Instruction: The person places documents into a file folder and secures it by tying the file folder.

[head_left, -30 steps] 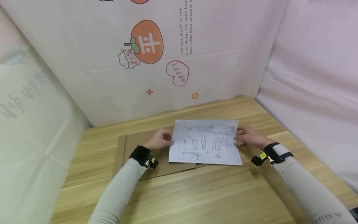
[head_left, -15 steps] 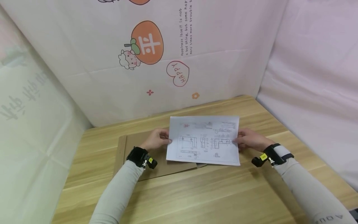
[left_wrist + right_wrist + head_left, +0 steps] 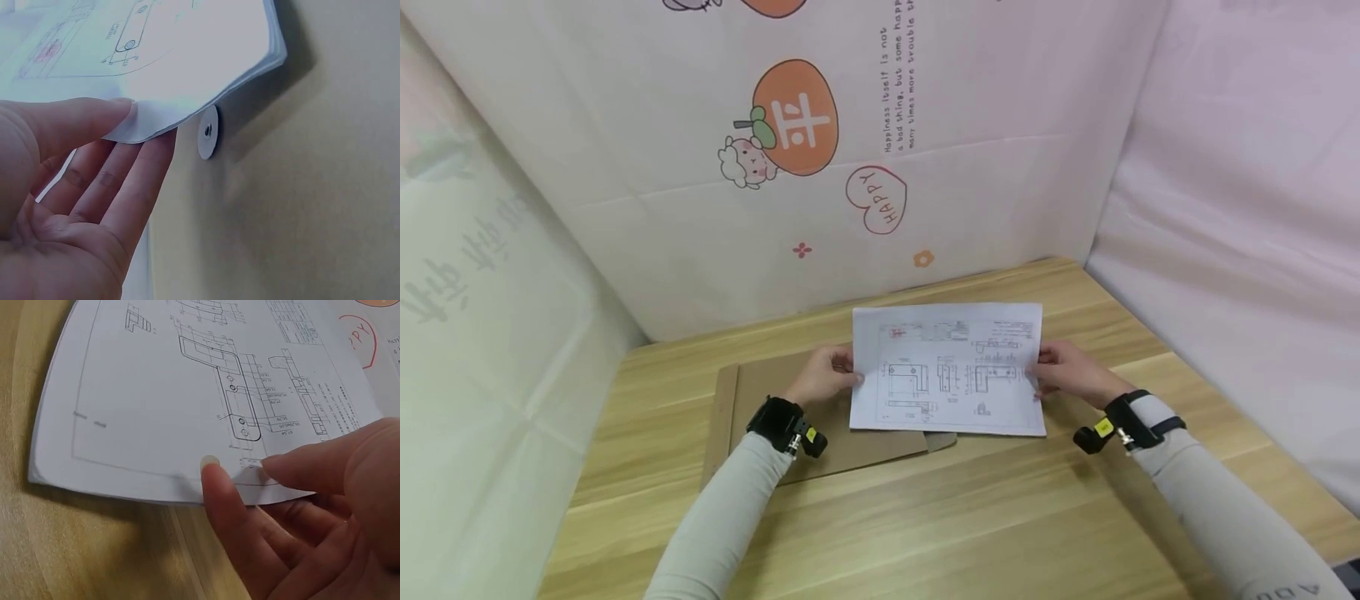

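Observation:
A stack of white paper sheets [image 3: 947,396] with printed technical drawings is held between both hands, its far edge raised. My left hand [image 3: 822,373] pinches the left edge, thumb on top and fingers beneath, as the left wrist view shows. At the opposite edge, my right hand [image 3: 1073,372] grips the sheets; in the right wrist view its thumb and one fingertip [image 3: 215,472] lie on the printed side, other fingers underneath. Below the stack lies a brown kraft paper envelope [image 3: 865,454], partly covered by it. A round button fastener [image 3: 207,132] shows on the envelope near the left fingers.
The envelope lies on a wood-grain table [image 3: 940,517]. A white printed cloth [image 3: 985,167] hangs behind the table's far edge, and pale sheets of cloth [image 3: 1240,208] close off both sides. Each wrist carries a strapped camera [image 3: 1093,435].
The stack's far edge has risen and tilted towards the camera, and the drawings show more sharply. Its near edge has lifted slightly, showing more of the envelope's flap. Both hands keep their hold.

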Demonstrator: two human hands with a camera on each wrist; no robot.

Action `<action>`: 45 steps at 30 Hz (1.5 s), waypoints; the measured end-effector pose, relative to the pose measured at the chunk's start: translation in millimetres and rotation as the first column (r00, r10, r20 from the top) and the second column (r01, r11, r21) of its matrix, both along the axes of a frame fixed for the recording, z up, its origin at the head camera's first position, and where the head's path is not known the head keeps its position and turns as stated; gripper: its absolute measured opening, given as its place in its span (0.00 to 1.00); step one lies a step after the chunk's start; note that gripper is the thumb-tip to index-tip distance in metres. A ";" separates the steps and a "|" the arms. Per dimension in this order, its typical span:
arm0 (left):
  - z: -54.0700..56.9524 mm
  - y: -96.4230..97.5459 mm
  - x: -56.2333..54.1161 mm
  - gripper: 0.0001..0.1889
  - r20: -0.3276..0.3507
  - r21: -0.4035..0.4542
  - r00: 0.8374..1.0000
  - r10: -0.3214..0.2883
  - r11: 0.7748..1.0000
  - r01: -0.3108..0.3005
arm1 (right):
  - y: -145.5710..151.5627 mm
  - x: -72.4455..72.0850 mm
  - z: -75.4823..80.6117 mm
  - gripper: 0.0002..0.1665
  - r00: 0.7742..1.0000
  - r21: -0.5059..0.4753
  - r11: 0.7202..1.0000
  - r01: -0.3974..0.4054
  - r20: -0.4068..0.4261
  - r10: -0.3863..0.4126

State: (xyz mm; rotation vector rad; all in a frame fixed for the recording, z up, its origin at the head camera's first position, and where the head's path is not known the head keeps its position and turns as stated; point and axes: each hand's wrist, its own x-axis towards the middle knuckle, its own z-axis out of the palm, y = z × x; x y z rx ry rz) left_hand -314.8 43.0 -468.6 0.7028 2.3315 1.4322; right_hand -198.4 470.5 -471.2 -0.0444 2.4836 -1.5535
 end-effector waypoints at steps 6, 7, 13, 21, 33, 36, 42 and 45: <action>2.0 2.6 1.2 0.13 -0.029 -0.049 1.000 -0.004 0.999 0.002 | 0.1 0.8 2.6 0.27 1.000 -0.023 1.000 -0.001 -0.006 0.001; 1.8 3.1 1.4 0.14 -0.027 -0.050 1.000 -0.005 0.999 0.004 | 0.5 0.8 2.9 0.26 1.000 -0.026 1.000 -0.003 -0.006 0.003; -2.1 5.7 1.5 0.16 -0.013 -0.041 1.000 -0.014 0.999 0.014 | 0.4 1.3 5.3 0.25 1.000 -0.031 1.000 0.000 -0.008 -0.001; -0.1 9.8 3.0 0.12 -0.053 -0.050 0.998 -0.020 0.999 0.017 | -0.6 3.6 7.3 0.27 0.999 -0.037 0.999 0.007 -0.041 -0.009; -6.3 17.5 1.1 0.14 -0.153 -0.069 0.978 -0.145 0.988 0.135 | 19.1 12.1 17.5 0.27 0.991 -0.048 0.997 0.061 -0.116 -0.066; -9.6 20.1 4.3 0.16 -0.224 -0.177 0.955 -0.194 0.972 0.156 | 30.7 15.5 21.1 0.29 0.989 -0.028 0.995 0.091 -0.114 -0.093; -5.0 27.7 19.1 0.19 -0.392 -0.421 0.854 -0.343 0.892 0.166 | 47.0 23.3 26.6 0.28 0.982 0.095 0.983 0.156 -0.123 -0.144; -4.1 34.1 23.9 0.21 -0.428 -0.500 0.804 -0.412 0.849 0.168 | 49.8 25.5 27.8 0.30 0.983 0.148 0.976 0.158 -0.121 -0.141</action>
